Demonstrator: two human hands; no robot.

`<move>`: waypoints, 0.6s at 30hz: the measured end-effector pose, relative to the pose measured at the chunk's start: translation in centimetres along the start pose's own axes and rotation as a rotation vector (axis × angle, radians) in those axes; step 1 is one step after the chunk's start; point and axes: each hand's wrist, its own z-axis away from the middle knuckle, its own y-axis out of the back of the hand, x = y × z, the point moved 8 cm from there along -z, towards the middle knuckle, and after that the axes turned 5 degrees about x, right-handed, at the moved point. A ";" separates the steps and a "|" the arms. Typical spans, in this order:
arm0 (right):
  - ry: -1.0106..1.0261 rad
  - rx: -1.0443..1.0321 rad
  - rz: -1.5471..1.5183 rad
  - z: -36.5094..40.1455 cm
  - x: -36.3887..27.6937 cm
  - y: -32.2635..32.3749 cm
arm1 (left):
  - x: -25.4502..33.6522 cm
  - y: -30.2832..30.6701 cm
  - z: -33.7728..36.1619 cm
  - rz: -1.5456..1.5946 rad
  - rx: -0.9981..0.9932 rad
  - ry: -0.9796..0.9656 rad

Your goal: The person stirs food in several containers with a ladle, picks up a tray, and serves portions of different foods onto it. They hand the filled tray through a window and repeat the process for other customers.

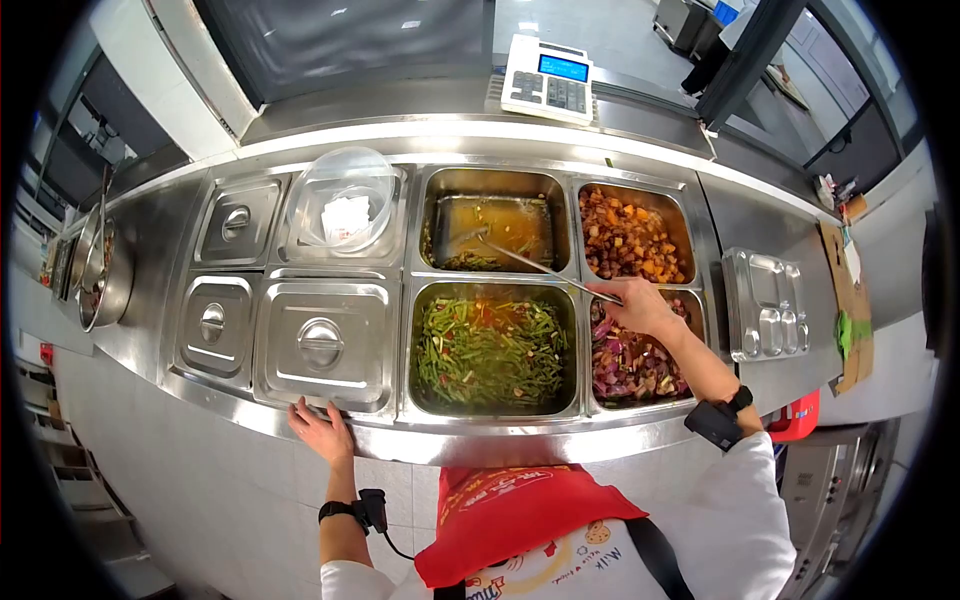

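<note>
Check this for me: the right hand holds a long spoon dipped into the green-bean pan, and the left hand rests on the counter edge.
Wrong pan. In the head view the right hand holds the spoon, but its tip is in the nearly empty pan behind the green beans. The left hand does rest on the counter edge.

I work a canteen serving line: the steel counter [730,215] holds pans of cooked dishes [490,350], lidded pans [322,340] at its left, divided trays [765,300] at its right, a till [548,78] behind it.
</note>
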 end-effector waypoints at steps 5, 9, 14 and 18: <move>0.167 0.083 0.136 -1.0 -2.2 0.4 | 0.6 0.4 -0.1 -0.018 -0.011 -0.005; 0.286 0.057 0.352 -1.3 -3.2 -1.1 | 0.5 0.3 0.1 -0.030 0.012 -0.014; 0.183 0.017 0.416 -0.5 -2.4 -1.6 | 0.7 0.5 -0.1 -0.008 0.015 -0.030; 0.143 0.191 0.204 -1.5 -0.8 -2.7 | 0.5 0.3 0.0 -0.040 0.013 -0.016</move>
